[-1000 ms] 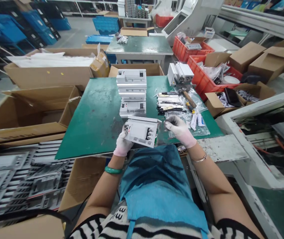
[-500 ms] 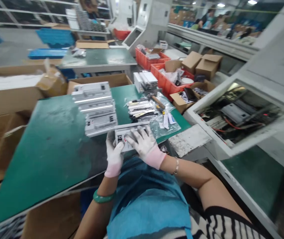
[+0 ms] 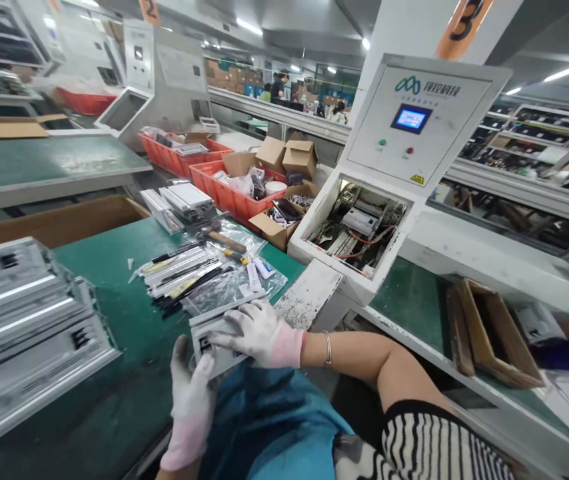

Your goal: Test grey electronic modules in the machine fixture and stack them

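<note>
The grey module (image 3: 214, 337) lies at the near edge of the green table (image 3: 114, 280), held between both gloved hands. The right hand (image 3: 259, 333) rests flat on top of it, fingers spread and pressing down. The left hand (image 3: 192, 393) grips its near-left corner, fingers curled around the edge. Just beyond the right hand lie clear bags (image 3: 244, 283) and a row of black strips (image 3: 184, 273). Left of the left hand stands a stack of grey modules (image 3: 24, 327).

Head view, down-rightward, perhaps close.
</note>
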Demonstrator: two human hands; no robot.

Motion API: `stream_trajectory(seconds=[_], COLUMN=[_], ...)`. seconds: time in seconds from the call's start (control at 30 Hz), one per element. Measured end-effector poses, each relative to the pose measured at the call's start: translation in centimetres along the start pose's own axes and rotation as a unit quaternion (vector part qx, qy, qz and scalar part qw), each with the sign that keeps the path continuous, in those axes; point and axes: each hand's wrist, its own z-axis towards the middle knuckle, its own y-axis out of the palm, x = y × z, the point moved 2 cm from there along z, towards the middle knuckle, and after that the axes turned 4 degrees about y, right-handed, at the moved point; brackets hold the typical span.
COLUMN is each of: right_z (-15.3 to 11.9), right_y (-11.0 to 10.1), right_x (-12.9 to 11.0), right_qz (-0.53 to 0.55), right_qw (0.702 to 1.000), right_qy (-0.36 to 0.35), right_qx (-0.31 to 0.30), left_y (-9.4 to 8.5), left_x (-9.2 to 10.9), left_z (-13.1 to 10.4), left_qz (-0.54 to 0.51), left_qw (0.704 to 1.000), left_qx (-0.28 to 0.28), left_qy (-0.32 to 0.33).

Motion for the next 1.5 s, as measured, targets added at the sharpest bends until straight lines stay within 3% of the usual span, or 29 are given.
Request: stream_trajectory(seconds=[0.1, 0.17, 0.4, 0.63, 0.87, 1.13, 1.37, 1.5], right_z=[-1.7, -2.9, -7.5, -9.0, -7.4, -7.0, -7.9, -7.2], right_y=[0.2, 0.1, -1.6, -1.9, -1.5, -1.1, -1.5, -2.4], right_x=[1.5, 2.9, 8.8, 12.4, 13.5, 14.3, 14.3, 15.4], right_qz=[0.027, 0.035, -0.025, -0.087, -0.108, -0.126, -0.094, -0.054], right_qw=[0.998, 0.993, 0.941, 0.873, 0.841, 0.825, 0.851, 0.901], right_qy=[0.057, 0.116, 0.335, 0.462, 0.5, 0.509, 0.478, 0.421], right_qx=[0.003, 0.001, -0.047, -0.131, -0.179, -0.21, -0.198, -0.09], left_y=[-0.5, -1.8, -7.9, -8.6, -8.9, -8.9, -8.9, -8.8], left_x=[0.0, 0.6, 2.8, 1.6, 1.5, 1.5, 1.6, 1.6], left_z=[0.4, 0.8, 1.9, 2.5, 2.2, 1.8, 1.6, 1.6], left_qz=[0.018, 0.049, 0.211, 0.216, 0.211, 0.165, 0.169, 0.183], left_qw=[0.999, 0.998, 0.966, 0.964, 0.962, 0.968, 0.965, 0.962], left_qx=[-0.041, -0.036, 0.114, 0.099, 0.101, 0.101, 0.09, 0.094], left_qy=[-0.027, -0.01, 0.098, 0.121, 0.139, 0.158, 0.178, 0.178])
